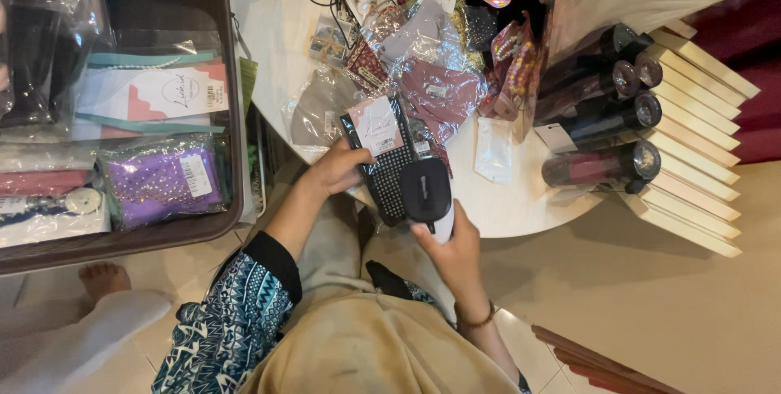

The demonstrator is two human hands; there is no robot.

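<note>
The right hand [455, 252] grips one black handheld scanner [427, 191], just over the dotted black packet [389, 158] that the left hand [338, 170] clasps at the white table's [521, 207] edge. Beyond lie four dark tubes [602, 130].

**Wearer: patterned sleeves, tan drape, one bracelet**

Left arm: sleeve [232, 317] in teal-blue and white geometric print (zigzags, triangles, stripes) with a plain black cuff band [275, 264]. Left hand [338, 170] bare, no rings visible. Right hand [451, 252] bare; thin dark bracelet [476, 321] at the wrist. Same print shows in a small patch by the right arm. Tan-beige fabric [366, 345] drapes down the front, soft folds, slightly mottled. A bare foot [102, 278] at lower left.
</note>
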